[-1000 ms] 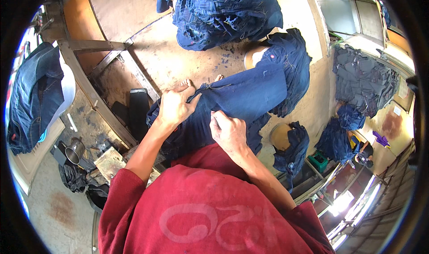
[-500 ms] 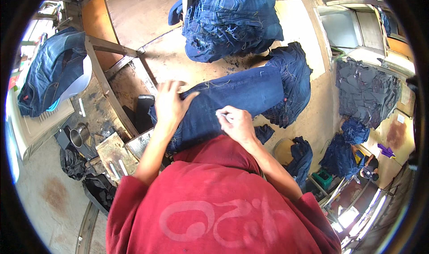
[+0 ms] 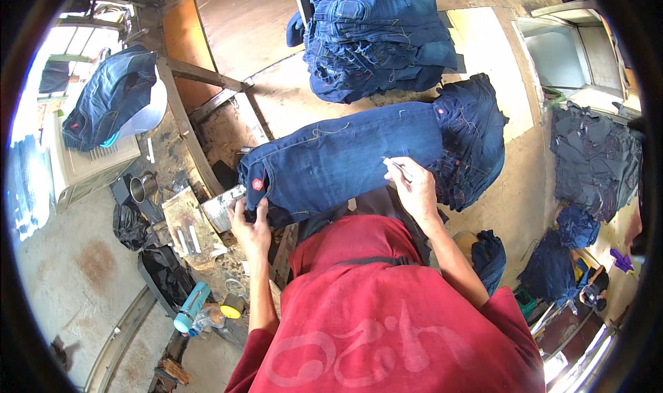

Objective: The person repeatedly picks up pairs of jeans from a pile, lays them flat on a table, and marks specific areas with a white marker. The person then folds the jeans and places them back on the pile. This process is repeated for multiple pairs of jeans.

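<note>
A folded pair of dark blue jeans [image 3: 331, 155] lies stretched across a narrow support in front of me, a red patch near its left end. At that left end, the waistband corner sits between the thumb and fingers of my left hand [image 3: 250, 231]. Above the right part of the jeans is my right hand [image 3: 417, 191], closed around a slim pale tool [image 3: 400, 168] with a thin tip. Its exact kind is too small to make out. Loose threads show on the denim. More bunched jeans [image 3: 473, 144] hang at the right end.
A tall jeans stack [image 3: 376, 37] stands ahead. At left are a metal mug [image 3: 143, 187], white sticks [image 3: 188, 240] on a board, a teal bottle [image 3: 192, 309] and jeans [image 3: 110, 99] on a pale casing. Dark garments [image 3: 594, 158] lie at far right, beside a wooden frame [image 3: 197, 161] leftward.
My left hand has come down from above the jeans to their left end. My right hand has moved right with the pale tool. The view has shifted, exposing the red patch and the bottle.
</note>
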The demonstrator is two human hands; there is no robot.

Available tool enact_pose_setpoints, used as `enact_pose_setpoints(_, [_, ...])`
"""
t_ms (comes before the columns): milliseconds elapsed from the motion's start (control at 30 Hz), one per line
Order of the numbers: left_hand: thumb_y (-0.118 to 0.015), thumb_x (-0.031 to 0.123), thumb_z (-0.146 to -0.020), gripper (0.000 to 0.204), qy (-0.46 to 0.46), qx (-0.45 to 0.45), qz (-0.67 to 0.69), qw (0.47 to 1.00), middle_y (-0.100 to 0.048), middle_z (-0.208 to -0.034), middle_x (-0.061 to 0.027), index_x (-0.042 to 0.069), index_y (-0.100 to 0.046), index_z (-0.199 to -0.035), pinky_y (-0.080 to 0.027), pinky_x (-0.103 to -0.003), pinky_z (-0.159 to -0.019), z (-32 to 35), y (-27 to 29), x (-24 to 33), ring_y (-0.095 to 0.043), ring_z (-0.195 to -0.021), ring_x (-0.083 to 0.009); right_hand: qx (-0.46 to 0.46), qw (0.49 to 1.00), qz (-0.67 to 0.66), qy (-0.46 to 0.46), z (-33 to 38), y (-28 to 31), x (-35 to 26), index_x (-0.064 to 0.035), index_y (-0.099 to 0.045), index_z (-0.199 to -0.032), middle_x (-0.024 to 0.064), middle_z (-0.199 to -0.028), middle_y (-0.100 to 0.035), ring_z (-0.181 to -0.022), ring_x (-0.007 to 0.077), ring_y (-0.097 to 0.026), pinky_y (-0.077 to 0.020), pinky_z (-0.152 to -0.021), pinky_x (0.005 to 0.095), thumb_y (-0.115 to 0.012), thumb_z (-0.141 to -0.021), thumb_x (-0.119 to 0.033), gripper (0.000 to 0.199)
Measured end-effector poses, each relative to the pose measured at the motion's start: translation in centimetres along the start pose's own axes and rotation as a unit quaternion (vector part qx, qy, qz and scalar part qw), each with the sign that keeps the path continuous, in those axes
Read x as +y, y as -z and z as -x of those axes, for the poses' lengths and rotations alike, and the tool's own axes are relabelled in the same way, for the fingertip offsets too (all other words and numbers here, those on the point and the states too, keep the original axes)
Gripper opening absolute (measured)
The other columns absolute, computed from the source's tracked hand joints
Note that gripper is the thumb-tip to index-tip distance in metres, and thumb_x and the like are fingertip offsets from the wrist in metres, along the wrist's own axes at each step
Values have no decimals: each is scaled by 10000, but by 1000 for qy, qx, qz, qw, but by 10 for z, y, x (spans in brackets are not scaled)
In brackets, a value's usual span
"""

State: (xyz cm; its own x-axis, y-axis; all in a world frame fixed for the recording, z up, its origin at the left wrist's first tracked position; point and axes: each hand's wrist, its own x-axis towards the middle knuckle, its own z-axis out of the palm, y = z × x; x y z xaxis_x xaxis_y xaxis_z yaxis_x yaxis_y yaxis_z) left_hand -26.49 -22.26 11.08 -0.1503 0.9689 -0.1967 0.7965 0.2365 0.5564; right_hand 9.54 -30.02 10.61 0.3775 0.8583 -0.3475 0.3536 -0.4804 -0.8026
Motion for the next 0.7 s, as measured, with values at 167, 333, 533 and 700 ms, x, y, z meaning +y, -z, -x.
enact_pose_setpoints(167, [-737, 192, -1022, 516, 469, -272, 532, 650, -760, -1341, -155, -17, -601, -1473, -605, -490, -1073, 4, 25, 16, -765, -1175, -306, 24, 1000, 14, -4, 7, 17, 1, -54, -754, -1194, 108, -940, -831, -784, 171, -807, -589, -645, 308, -687, -1070, -131, 161])
enact_pose_setpoints(333, [-764, 233, -967, 533, 158, -429, 375, 806, -768, -1304, -182, -39, -646, -1410, -591, -497, -1085, -33, 2, 34, -757, -1171, -352, 136, 988, -32, 61, 26, 7, -16, -49, -775, -1184, 101, -928, -822, -735, 175, -788, -565, -615, 316, -696, -1056, -93, 157])
enact_pose_setpoints(533, [-769, 154, -911, 410, 405, -552, 481, 547, -794, -1150, -202, -60, -701, -1254, -658, -454, -912, -42, -27, 38, -793, -952, -331, 188, 979, 31, 78, 54, -16, -63, -77, -798, -1105, 107, -1014, -806, -865, 265, -777, -588, -737, 382, -720, -1024, -98, 114])
enact_pose_setpoints(700, [-779, -3, -831, 294, 281, -526, 437, 673, -808, -1032, -155, -65, -758, -1117, -657, -409, -849, -39, -6, 34, -790, -867, -266, 173, 963, 154, 139, 67, -33, -95, -110, -798, -1047, 49, -1005, -792, -885, 277, -713, -551, -833, 403, -741, -990, -110, 81])
